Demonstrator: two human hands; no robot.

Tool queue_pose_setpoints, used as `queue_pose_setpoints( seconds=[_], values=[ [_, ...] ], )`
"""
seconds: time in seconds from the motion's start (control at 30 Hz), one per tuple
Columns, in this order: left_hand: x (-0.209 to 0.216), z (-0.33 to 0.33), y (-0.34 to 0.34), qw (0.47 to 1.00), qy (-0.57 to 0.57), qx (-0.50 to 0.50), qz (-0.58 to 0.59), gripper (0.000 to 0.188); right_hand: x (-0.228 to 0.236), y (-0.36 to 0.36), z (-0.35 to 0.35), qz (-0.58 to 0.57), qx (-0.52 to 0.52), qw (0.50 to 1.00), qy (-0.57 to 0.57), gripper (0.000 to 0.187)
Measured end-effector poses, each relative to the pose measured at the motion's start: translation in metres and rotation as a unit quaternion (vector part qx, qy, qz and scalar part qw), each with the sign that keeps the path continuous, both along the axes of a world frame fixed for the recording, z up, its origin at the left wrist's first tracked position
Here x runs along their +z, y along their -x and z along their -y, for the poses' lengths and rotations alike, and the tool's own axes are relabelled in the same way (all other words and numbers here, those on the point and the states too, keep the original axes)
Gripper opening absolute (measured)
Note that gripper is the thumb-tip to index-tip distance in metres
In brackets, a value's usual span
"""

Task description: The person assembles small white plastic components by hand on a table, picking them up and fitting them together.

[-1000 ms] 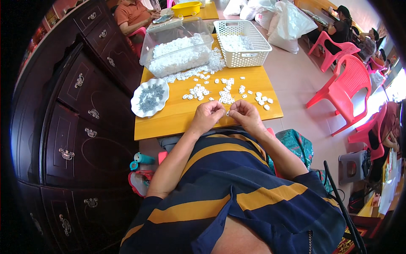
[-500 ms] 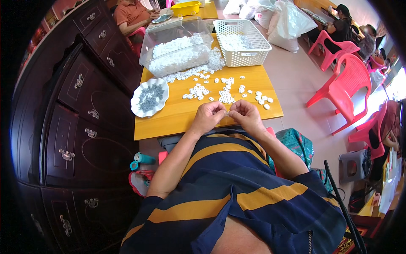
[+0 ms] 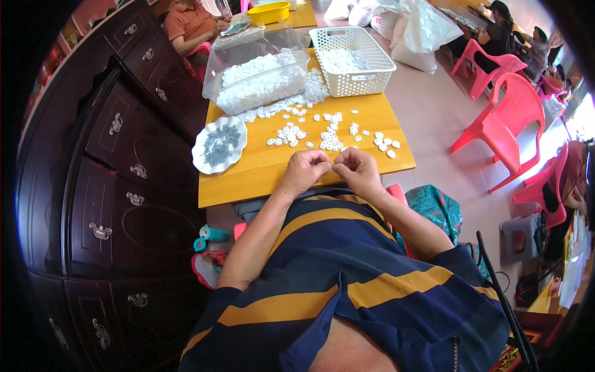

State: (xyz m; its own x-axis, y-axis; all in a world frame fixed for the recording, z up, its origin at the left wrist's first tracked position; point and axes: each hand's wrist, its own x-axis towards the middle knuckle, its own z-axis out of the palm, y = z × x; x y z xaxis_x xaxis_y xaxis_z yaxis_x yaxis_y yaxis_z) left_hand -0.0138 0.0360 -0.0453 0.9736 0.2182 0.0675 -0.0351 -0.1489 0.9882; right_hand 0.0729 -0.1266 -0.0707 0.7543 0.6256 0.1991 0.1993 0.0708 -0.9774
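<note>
My left hand (image 3: 305, 170) and my right hand (image 3: 359, 172) meet above the near edge of the wooden table (image 3: 260, 180). Thumb and forefinger of each are pinched together, tips almost touching; whatever small piece is between them is too small to make out. Just beyond the fingers lies a heap of small white plastic pieces with holes (image 3: 330, 141). Another little cluster of white pieces (image 3: 288, 134) is to its left, and several rounded white pieces (image 3: 385, 144) are spread to the right. At the table's left edge, a scalloped white plate (image 3: 199, 150) bears a pile of small grey parts (image 3: 222, 144).
A clear plastic bin (image 3: 214, 87) full of white pieces and a white perforated basket (image 3: 365, 85) stand at the table's far end. Dark wooden drawers (image 3: 124, 204) rise close on the left. Pink chairs (image 3: 511, 118) and white sacks (image 3: 415, 53) are on the right; other people sit farther off.
Both hands stay pinched in nearly the same place, the fingertips shifting only slightly. The view has tilted a little. The pieces on the table look unchanged.
</note>
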Motion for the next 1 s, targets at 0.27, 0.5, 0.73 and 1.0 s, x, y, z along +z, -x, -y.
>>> queue_pose_setpoints(
  seconds=[0.27, 0.5, 0.73, 1.0],
  values=[
    [0.0, 0.002, 0.0, 0.999, 0.011, 0.036, 0.0, 0.006, 0.014, 0.002, -0.003, -0.109, 0.004, 0.994, -0.027, 0.01],
    [-0.003, 0.0, 0.0, 0.997, -0.058, 0.039, 0.027, 0.006, 0.011, -0.002, -0.004, -0.07, 0.013, 0.997, 0.003, 0.01],
    [0.002, -0.004, 0.001, 0.999, -0.036, 0.022, -0.001, 0.007, 0.015, -0.003, -0.004, -0.104, 0.018, 0.994, 0.001, 0.011],
    [-0.004, -0.014, 0.0, 0.998, -0.035, 0.055, 0.002, 0.012, 0.015, -0.025, 0.013, -0.15, 0.016, 0.983, -0.104, 0.013]
  ],
)
